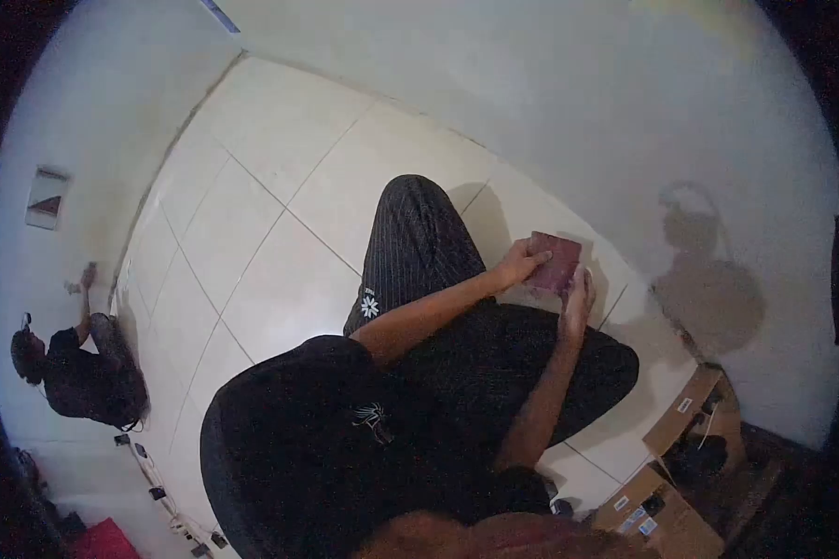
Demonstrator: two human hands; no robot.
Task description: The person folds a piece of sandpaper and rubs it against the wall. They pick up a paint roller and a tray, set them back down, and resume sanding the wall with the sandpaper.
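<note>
Both clamp flat maroon item (557, 262), perhaps wallet: left hand (520, 265) fingers (535, 255) over edge, right hand (578, 296) fingers (584, 277) alongside.

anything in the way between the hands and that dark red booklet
Nothing visible stands in the way. Both hands are already on the booklet: the left hand holds its left edge and the right hand its lower right corner, above the tiled floor.
</note>
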